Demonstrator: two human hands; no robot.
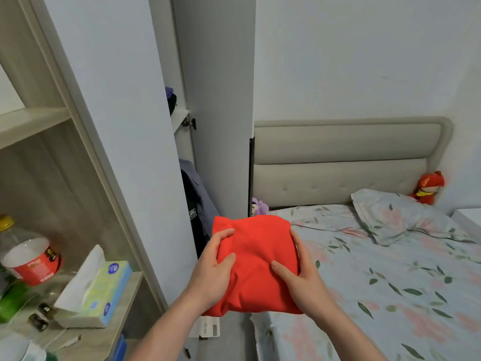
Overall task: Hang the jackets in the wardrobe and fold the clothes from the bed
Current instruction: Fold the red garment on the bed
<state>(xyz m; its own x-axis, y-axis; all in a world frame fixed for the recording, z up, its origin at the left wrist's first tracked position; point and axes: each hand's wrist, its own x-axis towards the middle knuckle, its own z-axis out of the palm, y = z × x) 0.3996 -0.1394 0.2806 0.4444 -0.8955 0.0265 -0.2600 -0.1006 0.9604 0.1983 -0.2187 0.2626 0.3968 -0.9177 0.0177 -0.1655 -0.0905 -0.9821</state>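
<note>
The fingers of the left hand [212, 267] are closed on the left edge of a folded red garment [256, 261], with the thumb pressed on its top. The fingers of the right hand [304, 280] are closed on the right edge in the same way, with the thumb laid flat on the cloth. The garment is held between both hands as a compact bundle, raised above the near corner of the bed [390, 282] and in front of the open wardrobe [218, 100]. A white label is seen hanging below the bundle. Inside the wardrobe, a dark blue jacket [195, 194] is hung behind the door; something dark is placed on a shelf above it, possibly a hat. The bed is covered with a flowered sheet, and a pillow [395, 217] is laid near the padded headboard [343, 162]. A red doll [429, 187] is set in the far corner. On the left shelf [125, 303], a tissue pack [96, 290] and a bottle [28, 256] are kept.
</note>
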